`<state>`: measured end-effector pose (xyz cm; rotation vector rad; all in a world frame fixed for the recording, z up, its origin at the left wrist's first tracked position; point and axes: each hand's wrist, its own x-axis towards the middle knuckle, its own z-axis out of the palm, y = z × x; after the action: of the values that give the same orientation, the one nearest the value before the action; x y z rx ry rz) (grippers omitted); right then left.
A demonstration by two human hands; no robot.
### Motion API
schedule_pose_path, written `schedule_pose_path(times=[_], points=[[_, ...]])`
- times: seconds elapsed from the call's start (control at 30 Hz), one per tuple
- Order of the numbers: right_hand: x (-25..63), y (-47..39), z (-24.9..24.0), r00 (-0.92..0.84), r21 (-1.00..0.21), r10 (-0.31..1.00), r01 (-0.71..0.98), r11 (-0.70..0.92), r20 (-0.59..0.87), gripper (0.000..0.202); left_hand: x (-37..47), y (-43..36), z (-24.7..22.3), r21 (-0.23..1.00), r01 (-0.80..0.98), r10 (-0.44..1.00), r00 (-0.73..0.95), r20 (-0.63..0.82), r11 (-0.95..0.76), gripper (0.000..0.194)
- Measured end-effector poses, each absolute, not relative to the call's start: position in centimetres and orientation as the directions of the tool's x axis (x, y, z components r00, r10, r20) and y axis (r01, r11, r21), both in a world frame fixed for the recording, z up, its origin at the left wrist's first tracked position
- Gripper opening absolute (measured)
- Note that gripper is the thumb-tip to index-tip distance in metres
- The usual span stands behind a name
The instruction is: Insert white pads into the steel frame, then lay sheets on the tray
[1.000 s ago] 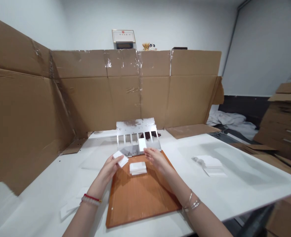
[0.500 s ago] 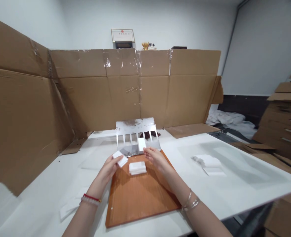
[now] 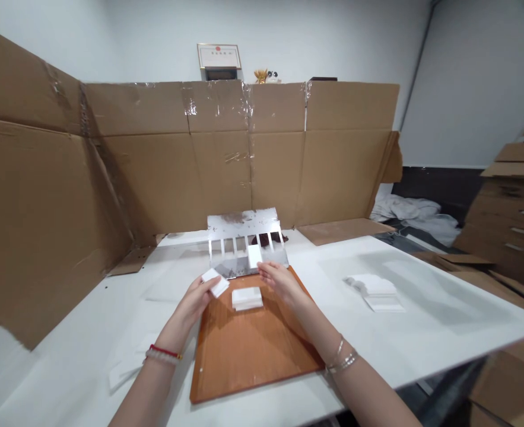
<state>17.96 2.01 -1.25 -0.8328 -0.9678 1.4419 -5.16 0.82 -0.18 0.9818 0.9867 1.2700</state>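
My left hand (image 3: 200,296) is closed around a small stack of white cards (image 3: 215,283), thumb on top, over the left edge of a brown wooden board (image 3: 257,347). With thumb and fingers pinched, my right hand (image 3: 279,280) grips a single white card (image 3: 254,256) by its lower right corner. That card is held upright in front of a slotted silver metal rack (image 3: 244,222) at the board's far edge; whether it touches the rack I cannot tell. Between my hands, a neat stack of white cards (image 3: 247,298) lies on the board.
More white pieces lie on the white table (image 3: 444,320), a folded-looking pile (image 3: 375,290) at right and a loose pile (image 3: 123,373) by my left forearm. Cardboard walls (image 3: 155,184) stand behind and at left. A dark red item (image 3: 268,240) sits behind the rack.
The view has tilted down slightly, so everything sits a little higher. Both hands keep nearly the same pose and hold on their cards.
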Motion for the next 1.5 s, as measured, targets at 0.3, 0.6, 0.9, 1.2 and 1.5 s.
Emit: schedule_pose_path(times=[0.3,0.6,0.9,1.2,1.5], points=[[19.2,3.0,-0.5,-0.012,-0.960,1.000,-0.278,0.021,0.026,0.025,-5.1,0.8,-0.2,0.950,-0.308,0.998,0.033,-0.046,0.054,0.047],[31.0,6.1,0.7,0.322,-0.936,0.928,0.227,-0.270,-0.189,0.019,-4.7,0.7,-0.4,0.940,-0.337,0.998,0.015,-0.055,0.057,0.037],[26.4,4.7,2.5,0.079,-0.924,0.994,0.369,-0.102,-0.078,0.025,-3.7,0.4,-1.1,0.941,-0.339,1.000,0.001,-0.001,0.001,0.047],[13.2,2.2,-0.2,-0.456,-0.991,0.890,0.120,0.058,-0.003,0.038,-3.4,0.3,-1.1,0.941,-0.332,0.997,-0.024,0.069,-0.073,0.056],[13.8,2.4,-1.4,-0.245,-0.995,0.965,-0.046,0.083,0.092,0.040,-3.8,0.2,-0.9,0.935,-0.355,0.999,0.037,0.036,-0.020,0.045]])
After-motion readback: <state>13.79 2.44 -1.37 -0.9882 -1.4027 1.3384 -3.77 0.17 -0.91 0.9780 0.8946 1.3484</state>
